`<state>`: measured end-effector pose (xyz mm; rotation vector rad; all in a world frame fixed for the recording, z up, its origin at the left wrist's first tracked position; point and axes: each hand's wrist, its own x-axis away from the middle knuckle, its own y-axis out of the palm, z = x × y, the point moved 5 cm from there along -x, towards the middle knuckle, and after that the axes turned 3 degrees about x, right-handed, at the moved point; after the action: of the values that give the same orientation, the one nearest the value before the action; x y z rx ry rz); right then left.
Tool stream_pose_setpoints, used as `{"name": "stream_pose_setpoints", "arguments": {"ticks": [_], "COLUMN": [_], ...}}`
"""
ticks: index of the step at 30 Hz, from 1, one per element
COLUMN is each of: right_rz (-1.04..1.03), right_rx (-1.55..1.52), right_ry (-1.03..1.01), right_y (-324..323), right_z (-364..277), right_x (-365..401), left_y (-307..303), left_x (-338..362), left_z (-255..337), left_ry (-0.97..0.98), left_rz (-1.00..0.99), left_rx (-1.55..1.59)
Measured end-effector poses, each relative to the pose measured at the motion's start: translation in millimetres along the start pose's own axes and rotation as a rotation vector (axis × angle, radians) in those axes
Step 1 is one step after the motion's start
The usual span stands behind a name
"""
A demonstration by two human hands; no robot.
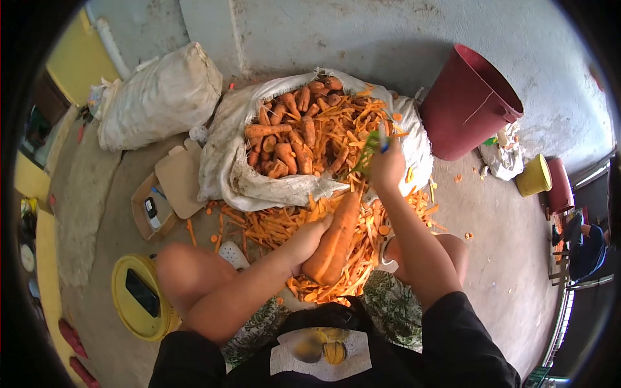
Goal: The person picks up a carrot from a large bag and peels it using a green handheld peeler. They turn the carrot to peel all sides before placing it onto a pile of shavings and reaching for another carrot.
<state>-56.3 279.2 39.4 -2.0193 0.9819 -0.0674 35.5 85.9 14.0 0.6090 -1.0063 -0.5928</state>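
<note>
Head view: the left hand (pixel 309 240) is wrapped around the low, thick part of a big carrot (pixel 337 236). Its grip is closed tight on it. The big carrot sits just in front of the open sack (pixel 259 187), on the side nearest the person, over the heap of peels (pixel 272 226) on the floor (pixel 491 258).

The right hand (pixel 387 168) is up over the near edge of the open sack. Its grip is closed on a green peeler (pixel 370 147). I cannot see the blade well.

The big carrot is long and fat. Its long line runs from the person toward the open sack, leaning a little to the right. The thin tip points at the sack and the fat end points back at the person.

What could go wrong, I think:
- The big carrot is held by one hand only, low down. It looks smooth, so it could slip out and drop into the peels.
- The left fingers lie along the side of the carrot. If the peeler ran all the way down, the blade could nick them.
- Peels already lie on the carrots in the open sack. More could land there and mix in.
- Peels are spread wide in front of the sack, and a foot could slide on them.
</note>
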Motion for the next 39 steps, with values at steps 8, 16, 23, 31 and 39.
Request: {"name": "stream_pose_setpoints", "arguments": {"ticks": [8,16,23,31,39], "right_rz": [-0.125,-0.296,-0.376,-0.563,-0.417], "right_rx": [-0.548,-0.303,-0.666,-0.668,-0.444], "right_ry": [0.084,-0.331,0.054,-0.030,-0.097], "right_y": [10,-3,9,-1,-9], "right_z": [-4,-49,-38,-69,-64], "right_x": [4,40,41,84,82], "left_y": [-21,-43,-46,-29,-27], "left_x": [7,8,-4,-13,-20], "left_z": [27,45,42,38,35], "left_ry": [0.088,0.210,0.215,0.164,0.097], "left_rz": [0.185,0.117,0.117,-0.061,0.034], "left_rx": [-0.020,0.028,0.179,0.317,0.282]}}
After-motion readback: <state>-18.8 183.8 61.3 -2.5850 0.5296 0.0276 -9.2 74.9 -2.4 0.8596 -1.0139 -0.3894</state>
